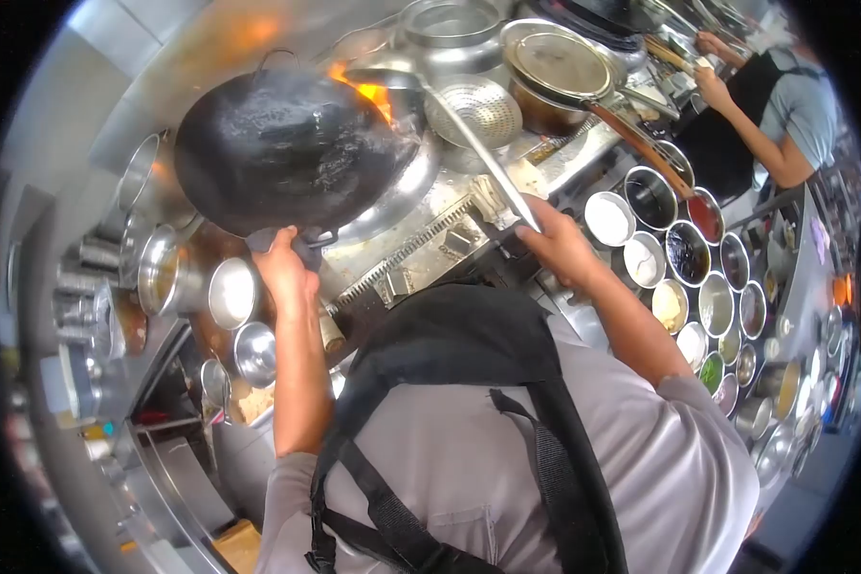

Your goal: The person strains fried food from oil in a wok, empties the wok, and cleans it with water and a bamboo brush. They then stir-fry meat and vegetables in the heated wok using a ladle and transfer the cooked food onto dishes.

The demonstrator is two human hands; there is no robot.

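My left hand (285,273) is closed at the near rim of a large black wok (277,153), gripping its ear handle through a dark folded cloth (308,252). The wok is tilted, and a wet sheen covers its inside. Orange flame (371,94) rises at its right edge, beside the metal burner ring (407,191). In my right hand (557,244) is the end of a long-handled ladle (478,148). Its bowl points away from me, over the flame near the wok's right rim. Whether the bowl touches the wok, I cannot tell.
A perforated strainer (474,110) and a pot with a round sieve on top (560,67) stand beyond the ladle. Several seasoning containers (687,253) crowd the right side. Metal bowls (232,294) sit at left. Another person in a dark apron (737,124) works at upper right.
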